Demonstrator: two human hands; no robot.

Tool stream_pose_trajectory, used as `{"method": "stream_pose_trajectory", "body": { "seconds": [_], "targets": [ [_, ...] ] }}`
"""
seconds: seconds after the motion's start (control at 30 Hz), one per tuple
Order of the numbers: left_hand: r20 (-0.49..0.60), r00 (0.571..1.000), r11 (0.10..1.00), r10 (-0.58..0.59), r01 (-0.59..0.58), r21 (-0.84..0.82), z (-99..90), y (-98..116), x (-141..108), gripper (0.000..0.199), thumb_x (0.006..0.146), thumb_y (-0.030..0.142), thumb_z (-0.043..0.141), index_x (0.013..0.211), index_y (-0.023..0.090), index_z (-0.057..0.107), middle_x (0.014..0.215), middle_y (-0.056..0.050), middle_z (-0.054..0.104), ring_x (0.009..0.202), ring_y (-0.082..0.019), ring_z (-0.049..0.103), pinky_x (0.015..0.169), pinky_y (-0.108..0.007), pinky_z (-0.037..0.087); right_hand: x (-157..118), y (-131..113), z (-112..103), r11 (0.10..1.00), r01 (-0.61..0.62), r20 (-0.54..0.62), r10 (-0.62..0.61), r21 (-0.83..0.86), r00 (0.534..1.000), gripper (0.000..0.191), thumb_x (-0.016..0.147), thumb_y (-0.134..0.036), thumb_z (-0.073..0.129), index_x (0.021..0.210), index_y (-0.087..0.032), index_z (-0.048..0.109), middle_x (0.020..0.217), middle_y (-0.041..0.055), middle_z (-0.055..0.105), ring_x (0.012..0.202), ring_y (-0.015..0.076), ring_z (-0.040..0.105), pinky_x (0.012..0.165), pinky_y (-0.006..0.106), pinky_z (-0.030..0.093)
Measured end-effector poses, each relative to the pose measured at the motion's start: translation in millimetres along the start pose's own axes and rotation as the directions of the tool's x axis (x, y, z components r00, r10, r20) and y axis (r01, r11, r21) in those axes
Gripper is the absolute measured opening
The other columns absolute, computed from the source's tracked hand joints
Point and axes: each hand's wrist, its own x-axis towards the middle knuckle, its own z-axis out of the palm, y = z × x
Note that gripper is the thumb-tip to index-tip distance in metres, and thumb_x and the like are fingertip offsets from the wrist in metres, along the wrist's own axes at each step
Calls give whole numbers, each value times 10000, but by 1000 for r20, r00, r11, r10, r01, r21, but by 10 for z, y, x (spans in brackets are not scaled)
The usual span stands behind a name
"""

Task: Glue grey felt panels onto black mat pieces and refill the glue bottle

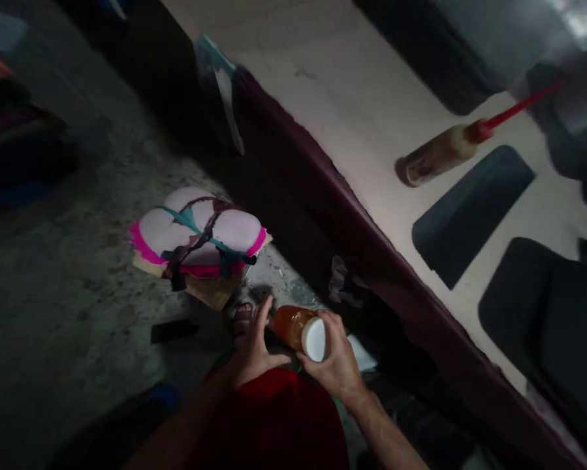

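Amber jar, white lid on, gripped by right hand; left hand held open, jar's 8 o'clock. Red-nozzled bottle untouched, 1–2 o'clock.

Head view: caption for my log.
Right hand grips white-lidded jar, open left hand beside it; bottle on table.
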Motion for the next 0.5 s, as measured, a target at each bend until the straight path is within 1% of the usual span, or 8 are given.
{"method": "stream_pose_trajectory", "body": {
  "seconds": [0.07, 0.13, 0.2, 0.27, 0.37, 0.43, 0.5],
  "targets": [
    [-44, 994, 994, -101, 98, -53, 254, -315, -63, 1147, 679, 292, 823, 1593, 298, 130, 1658, -147, 212, 1523, -360, 264, 1159, -541, 415, 26, 388, 82, 998, -61, -9, 61, -23, 998, 793, 693, -227, 798, 1393, -222, 426, 1338, 129, 530, 1284, 317, 530, 1105, 497, 469],
    [-48, 980, 976, -192, 186, -110, 485, -618, -162, 1043, 743, 343, 760, 1588, 273, 151, 1640, -170, 234, 1499, -365, 312, 1130, -553, 438, 32, 757, 176, 993, -111, -20, 110, -44, 994, 766, 698, -256, 809, 1371, -222, 444, 1312, 121, 543, 1264, 314, 538, 1102, 506, 465],
    [-21, 968, 959, -251, 245, -141, 688, -901, -264, 945, 801, 421, 704, 1580, 262, 195, 1618, -180, 276, 1451, -368, 396, 1090, -549, 478, 24, 1099, 293, 988, -151, -39, 150, -43, 988, 744, 699, -274, 806, 1353, -220, 454, 1304, 120, 549, 1259, 312, 540, 1105, 511, 455],
    [15, 960, 951, -279, 278, -136, 862, -1160, -337, 846, 837, 466, 657, 1560, 265, 266, 1599, -171, 330, 1399, -365, 469, 1039, -524, 525, 21, 1413, 432, 979, -203, -74, 202, -11, 977, 742, 691, -302, 804, 1342, -217, 457, 1300, 122, 554, 1259, 313, 544, 1110, 515, 443],
    [48, 945, 938, -324, 328, -113, 1064, -1506, -356, 734, 838, 475, 648, 1492, 250, 404, 1516, -168, 471, 1288, -359, 579, 960, -493, 579, 83, 1842, 647, 947, -307, -162, 320, 96, 934, 796, 652, -364, 813, 1338, -201, 444, 1284, 127, 560, 1250, 318, 555, 1114, 516, 428],
    [59, 940, 932, -336, 341, -125, 1158, -1710, -327, 673, 840, 482, 642, 1443, 236, 471, 1425, -168, 571, 1215, -344, 633, 964, -494, 581, 194, 2105, 759, 917, -366, -218, 395, 162, 893, 834, 617, -407, 822, 1326, -187, 441, 1270, 130, 564, 1235, 319, 563, 1106, 504, 431],
    [60, 938, 930, -341, 346, -125, 1231, -1896, -302, 627, 856, 501, 613, 1413, 235, 504, 1346, -155, 638, 1162, -319, 667, 994, -494, 568, 352, 2353, 829, 891, -411, -262, 451, 194, 853, 858, 579, -434, 838, 1303, -184, 450, 1266, 132, 571, 1215, 315, 572, 1092, 479, 442]
  ]
}}
